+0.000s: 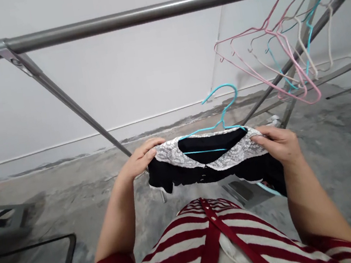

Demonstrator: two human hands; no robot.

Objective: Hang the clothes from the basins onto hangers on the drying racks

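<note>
A black garment with a white lace collar is stretched between my hands at chest height. My left hand grips its left shoulder at the collar. My right hand grips the right shoulder. A turquoise wire hanger sits inside the neck opening, its hook sticking up above the collar and its bar showing across the opening. Above runs the grey metal rail of a clothes rack.
Several empty wire hangers, pink, white and turquoise, hang at the rail's right end. The rack's slanted legs cross in front of a white wall. A bare concrete floor lies below, with a dark frame at lower left.
</note>
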